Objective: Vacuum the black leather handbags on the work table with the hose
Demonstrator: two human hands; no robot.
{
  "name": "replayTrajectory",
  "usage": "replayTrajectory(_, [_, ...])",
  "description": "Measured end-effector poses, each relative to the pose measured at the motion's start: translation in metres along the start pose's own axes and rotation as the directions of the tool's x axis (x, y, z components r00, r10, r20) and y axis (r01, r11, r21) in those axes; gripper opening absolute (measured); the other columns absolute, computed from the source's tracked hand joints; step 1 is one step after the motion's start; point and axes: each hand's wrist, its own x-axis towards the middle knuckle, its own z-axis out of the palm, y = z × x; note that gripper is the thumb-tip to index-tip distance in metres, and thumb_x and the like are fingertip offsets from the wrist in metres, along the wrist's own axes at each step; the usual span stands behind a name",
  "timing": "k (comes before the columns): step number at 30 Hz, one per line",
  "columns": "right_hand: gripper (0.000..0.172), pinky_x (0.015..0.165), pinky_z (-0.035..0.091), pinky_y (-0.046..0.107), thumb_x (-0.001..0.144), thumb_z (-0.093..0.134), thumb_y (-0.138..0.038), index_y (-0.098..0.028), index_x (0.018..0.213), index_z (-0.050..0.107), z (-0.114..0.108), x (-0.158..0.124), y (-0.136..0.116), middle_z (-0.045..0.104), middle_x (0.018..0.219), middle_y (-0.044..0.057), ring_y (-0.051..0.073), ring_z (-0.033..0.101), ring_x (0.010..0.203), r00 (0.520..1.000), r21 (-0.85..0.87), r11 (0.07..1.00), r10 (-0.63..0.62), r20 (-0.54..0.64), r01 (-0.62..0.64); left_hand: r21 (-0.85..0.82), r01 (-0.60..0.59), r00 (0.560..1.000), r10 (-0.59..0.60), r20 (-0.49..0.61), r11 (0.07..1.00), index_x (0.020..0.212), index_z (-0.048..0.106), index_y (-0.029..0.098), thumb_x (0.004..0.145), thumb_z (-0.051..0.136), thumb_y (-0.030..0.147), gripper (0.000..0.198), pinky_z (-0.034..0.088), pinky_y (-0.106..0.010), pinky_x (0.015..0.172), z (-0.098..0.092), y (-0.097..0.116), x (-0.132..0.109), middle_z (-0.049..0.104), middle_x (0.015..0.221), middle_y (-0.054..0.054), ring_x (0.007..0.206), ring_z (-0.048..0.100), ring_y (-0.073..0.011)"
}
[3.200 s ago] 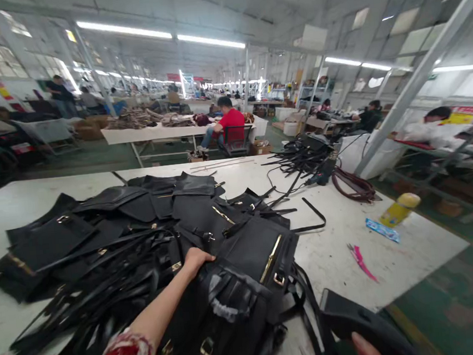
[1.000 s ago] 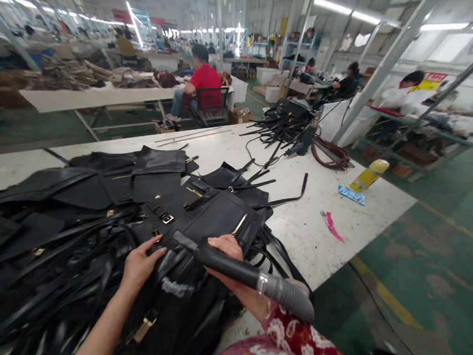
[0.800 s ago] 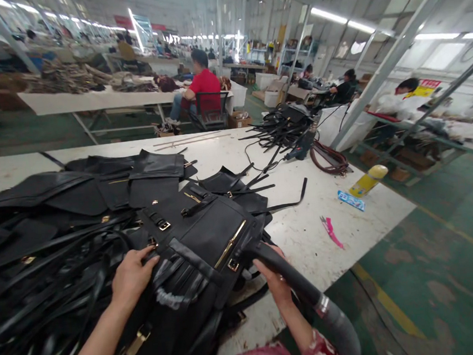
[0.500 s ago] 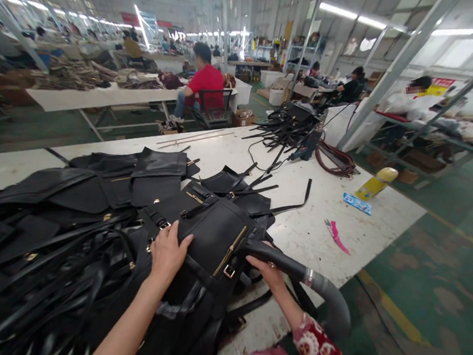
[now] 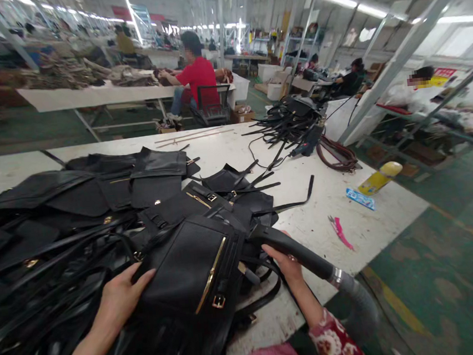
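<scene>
A black bag (image 5: 181, 261) with a gold zipper and a buckle lies in front of me, raised a little over other black bags. My left hand (image 5: 120, 295) grips its left edge, the thumb on top and the fingers partly hidden. My right hand (image 5: 284, 259) is closed round a black nozzle (image 5: 297, 247) joined to a grey hose (image 5: 356, 294); the nozzle's tip is beside the bag's right side. More black bags (image 5: 79, 190) and loose straps cover the table's left part.
On the white table (image 5: 291, 222) to the right are pink snips (image 5: 341, 233), a blue packet (image 5: 359, 199) and a yellow bottle (image 5: 379, 179). Farther back lie black straps (image 5: 285, 120) and a brown coil (image 5: 335, 157). A person in red (image 5: 199, 75) sits beyond.
My left hand has moved left and toward me, and the bag has shifted the same way. My right hand and the nozzle have moved slightly right.
</scene>
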Motion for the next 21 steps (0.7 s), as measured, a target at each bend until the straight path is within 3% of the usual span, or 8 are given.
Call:
replayTrajectory(2, [0.033,0.087,0.047,0.04,0.065,0.068,-0.035,-0.022,0.095,0.061,0.008,-0.004,-0.005,0.067,0.087,0.001,0.021,0.061,0.081,0.996,0.015,1.0,-0.012,0.086,0.01,-0.032,0.017,1.0,-0.017,-0.005,0.999,0.095,0.066,0.023,0.065,0.052,0.056,0.046,0.05,-0.033,0.079,0.004,-0.006,-0.005,0.07,0.091,-0.002,0.085,0.064,-0.0263])
replayTrajectory(5, [0.033,0.086,0.047,0.039,0.065,0.068,-0.035,-0.022,0.094,0.062,0.032,-0.009,-0.003,0.067,0.087,0.002,0.021,0.061,0.083,0.992,0.035,0.999,-0.034,0.125,0.03,-0.099,0.035,0.999,-0.037,-0.013,0.994,0.094,0.066,0.022,0.064,0.054,0.055,0.046,0.049,-0.033,0.082,0.009,-0.009,-0.007,0.07,0.093,-0.002,0.088,0.063,-0.0257])
replayTrajectory(11, [0.03,0.086,0.045,0.045,0.059,0.071,-0.038,-0.023,0.083,0.063,0.077,0.008,0.012,0.067,0.081,0.001,0.023,0.061,0.085,0.996,0.049,0.996,0.072,0.045,-0.074,-0.183,0.033,0.999,-0.034,-0.001,0.983,0.1,0.064,0.018,0.065,0.055,0.052,0.05,0.044,-0.037,0.092,0.013,-0.009,-0.009,0.067,0.102,-0.006,0.097,0.06,-0.0259])
replayTrajectory(16, [0.032,0.091,0.042,0.045,0.066,0.066,-0.042,-0.02,0.089,0.061,0.056,0.027,0.002,0.067,0.09,0.004,0.024,0.059,0.09,0.996,0.035,0.997,0.073,-0.054,-0.071,-0.198,0.058,0.998,-0.057,0.013,0.978,0.103,0.063,0.017,0.065,0.055,0.054,0.054,0.045,-0.036,0.091,0.016,-0.01,-0.011,0.067,0.104,-0.007,0.099,0.06,-0.0266])
replayTrajectory(21, [0.03,0.087,0.045,0.041,0.064,0.068,-0.036,-0.022,0.09,0.061,0.041,-0.006,-0.002,0.066,0.089,0.002,0.022,0.06,0.087,0.997,0.037,0.999,-0.008,0.08,0.005,-0.187,0.078,0.997,-0.074,0.028,0.979,0.104,0.062,0.017,0.066,0.055,0.054,0.053,0.045,-0.036,0.089,0.019,-0.013,-0.012,0.067,0.103,-0.007,0.099,0.06,-0.0267])
